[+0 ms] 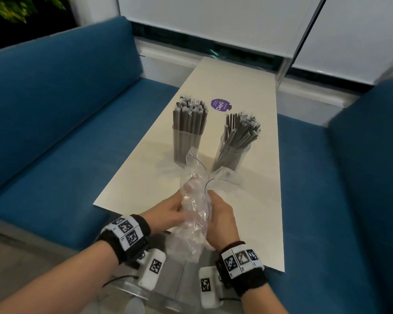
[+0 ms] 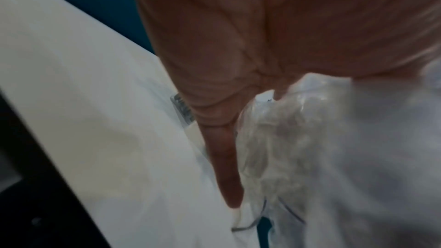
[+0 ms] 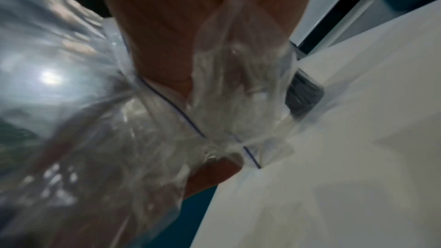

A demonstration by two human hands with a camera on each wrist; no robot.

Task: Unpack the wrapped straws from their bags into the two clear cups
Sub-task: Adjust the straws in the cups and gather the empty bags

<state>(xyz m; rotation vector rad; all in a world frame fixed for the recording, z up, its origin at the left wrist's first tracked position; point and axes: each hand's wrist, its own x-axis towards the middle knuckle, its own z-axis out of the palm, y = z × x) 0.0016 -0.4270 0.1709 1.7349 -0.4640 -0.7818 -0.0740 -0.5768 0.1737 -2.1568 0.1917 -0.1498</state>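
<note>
Two clear cups stand side by side on the white table (image 1: pixel 254 196). The left cup (image 1: pixel 186 141) holds an upright bundle of grey wrapped straws; the right cup (image 1: pixel 233 155) holds straws that fan to the right. Over the table's near end both hands crumple clear plastic bags (image 1: pixel 194 207) with a blue zip line. My left hand (image 1: pixel 168 214) grips the plastic from the left and my right hand (image 1: pixel 220 219) grips it from the right. In the left wrist view a finger (image 2: pixel 224 167) presses along the plastic (image 2: pixel 322 157). The right wrist view shows the bag (image 3: pixel 152 129) bunched in the palm.
A round purple sticker (image 1: pixel 220 104) lies on the table behind the cups. Blue sofa benches (image 1: pixel 66 137) run along both sides of the table, the right one (image 1: pixel 349 200) close to the table's edge. A white wall panel (image 1: pixel 213 26) stands at the far end.
</note>
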